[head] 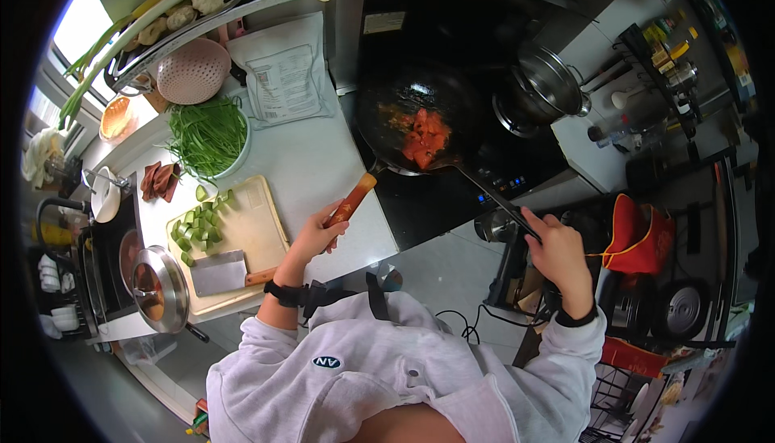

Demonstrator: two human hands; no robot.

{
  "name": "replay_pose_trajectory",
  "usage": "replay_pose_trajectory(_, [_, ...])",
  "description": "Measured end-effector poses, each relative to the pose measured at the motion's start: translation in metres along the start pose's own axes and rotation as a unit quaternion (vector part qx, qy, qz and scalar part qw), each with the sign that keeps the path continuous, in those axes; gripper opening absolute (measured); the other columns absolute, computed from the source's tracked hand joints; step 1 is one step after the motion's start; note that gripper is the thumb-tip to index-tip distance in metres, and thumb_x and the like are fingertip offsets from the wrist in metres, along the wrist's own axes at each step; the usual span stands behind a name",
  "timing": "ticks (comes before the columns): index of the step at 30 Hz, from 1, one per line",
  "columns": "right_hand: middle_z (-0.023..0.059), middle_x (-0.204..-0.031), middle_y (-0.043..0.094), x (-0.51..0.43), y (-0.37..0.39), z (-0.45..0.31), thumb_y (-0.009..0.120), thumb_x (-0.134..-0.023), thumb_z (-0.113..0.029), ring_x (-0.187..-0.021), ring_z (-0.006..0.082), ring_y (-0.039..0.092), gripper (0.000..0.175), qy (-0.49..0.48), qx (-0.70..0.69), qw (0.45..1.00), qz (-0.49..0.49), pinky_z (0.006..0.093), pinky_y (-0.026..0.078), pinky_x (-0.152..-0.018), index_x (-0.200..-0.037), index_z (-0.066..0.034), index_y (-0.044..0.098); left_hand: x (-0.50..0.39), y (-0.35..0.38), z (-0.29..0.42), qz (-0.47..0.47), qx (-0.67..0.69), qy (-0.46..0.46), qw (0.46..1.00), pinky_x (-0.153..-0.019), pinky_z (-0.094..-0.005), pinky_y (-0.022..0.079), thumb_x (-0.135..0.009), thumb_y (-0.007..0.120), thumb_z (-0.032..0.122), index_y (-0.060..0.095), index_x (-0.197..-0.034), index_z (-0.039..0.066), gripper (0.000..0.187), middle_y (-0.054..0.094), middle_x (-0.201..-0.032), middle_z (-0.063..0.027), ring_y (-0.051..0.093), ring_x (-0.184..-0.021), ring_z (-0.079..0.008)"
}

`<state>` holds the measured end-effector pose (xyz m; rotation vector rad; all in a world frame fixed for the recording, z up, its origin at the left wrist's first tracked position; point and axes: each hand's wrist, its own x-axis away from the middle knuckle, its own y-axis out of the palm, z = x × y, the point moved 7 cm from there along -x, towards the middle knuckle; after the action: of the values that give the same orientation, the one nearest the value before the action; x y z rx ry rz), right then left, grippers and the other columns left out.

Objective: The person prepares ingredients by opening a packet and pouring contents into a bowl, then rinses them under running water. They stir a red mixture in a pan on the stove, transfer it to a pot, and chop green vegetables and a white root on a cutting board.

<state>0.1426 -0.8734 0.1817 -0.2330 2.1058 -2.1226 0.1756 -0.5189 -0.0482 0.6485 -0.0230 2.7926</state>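
Observation:
My left hand [319, 229] grips the wooden handle [352, 200] of a black wok [378, 131] on the cooktop [415, 210]. Red chopped pieces, which look like tomato [427, 137], lie in the wok with some oily liquid beside them. In my right hand [558, 252] is the dark handle of a wok spatula [493, 195]. Its blade rests low in the wok, against the near edge of the red pieces. To the left, a cleaver [219, 272] and cut green vegetable chunks [197, 225] lie on a cutting board [266, 213].
A steel pot [548, 89] stands on the right burner. Green leafy stalks fill a white bowl [242, 146] near a printed bag [287, 71]. A lidded pan [160, 292] sits at the counter's left. Cables [478, 322] hang near the floor; a red bag [636, 234] is at right.

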Motion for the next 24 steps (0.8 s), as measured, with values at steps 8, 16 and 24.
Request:
replay_pose_trajectory(8, [0.0145, -0.080, 0.060, -0.052, 0.090, 0.030, 0.064, -0.081, -0.017, -0.067, 0.0328, 0.063, 0.047, 0.089, -0.137, 0.981, 0.106, 0.0421, 0.050, -0.060, -0.127, -0.0133, 0.054, -0.012, -0.005, 0.007, 0.016, -0.067, 0.071, 0.995, -0.051, -0.0250, 0.044, -0.083, 0.066, 0.014, 0.045, -0.134, 0.007, 0.055, 0.061, -0.077, -0.0054, 0.054, -0.057, -0.0098])
replay_pose_trajectory(16, [0.0044, -0.068, 0.049, -0.067, 0.170, 0.049, 0.052, -0.093, -0.018, -0.048, 0.0095, 0.039, 0.011, 0.354, -0.777, 0.513, -0.083, 0.0210, 0.027, -0.038, -0.095, -0.0075, 0.049, -0.008, 0.000, 0.023, 0.095, -0.205, 0.060, 0.972, -0.075, -0.0316, 0.048, -0.079, 0.069, 0.017, 0.054, -0.125, 0.005, 0.050, 0.065, -0.089, -0.0168, 0.062, -0.078, -0.0240])
replay_pose_trajectory(24, [0.0039, -0.066, 0.049, -0.119, 0.200, 0.001, 0.055, -0.091, -0.018, -0.048, 0.0071, 0.038, 0.017, 0.284, -0.808, 0.490, -0.162, 0.0191, 0.026, -0.036, -0.103, -0.0058, 0.052, -0.010, -0.001, 0.018, 0.100, -0.195, 0.067, 0.973, -0.075, -0.0304, 0.048, -0.080, 0.069, 0.017, 0.053, -0.126, 0.005, 0.050, 0.066, -0.090, -0.0162, 0.062, -0.078, -0.0225])
